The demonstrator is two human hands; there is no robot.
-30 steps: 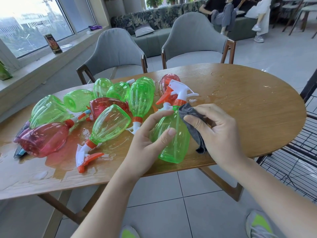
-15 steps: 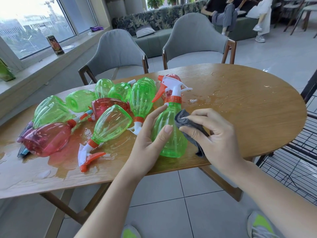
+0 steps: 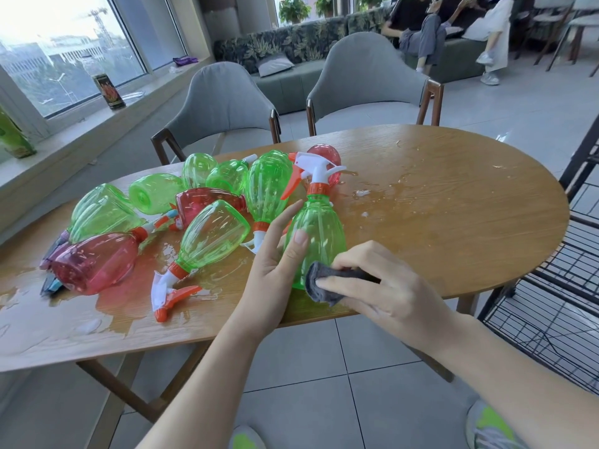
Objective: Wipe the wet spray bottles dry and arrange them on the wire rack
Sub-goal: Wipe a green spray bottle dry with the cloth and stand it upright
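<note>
Wet wooden counter [image 3: 453,222] holds a pile of undried bottles [image 3: 207,241]; left hand [image 3: 275,264] grips one upright green bottle [image 3: 319,234] near its front edge, right hand [image 3: 385,293] pinches grey cloth [image 3: 324,286] against the base; wire rack [image 3: 551,303] looks unloaded, task barely begun.

I see two grey chairs [image 3: 227,102] behind the table, a patterned sofa [image 3: 291,43], a can [image 3: 108,92] on the windowsill.

The upright clear-green plastic spray bottle [image 3: 319,234] has an orange collar and a white head with an orange trigger. The folded cloth [image 3: 327,283] is dark grey. The see-through lying plastic bottle [image 3: 94,262] is pinkish red. The oval wooden table [image 3: 453,202] is honey brown with fine grain. The wire rack [image 3: 557,303] is black.
</note>
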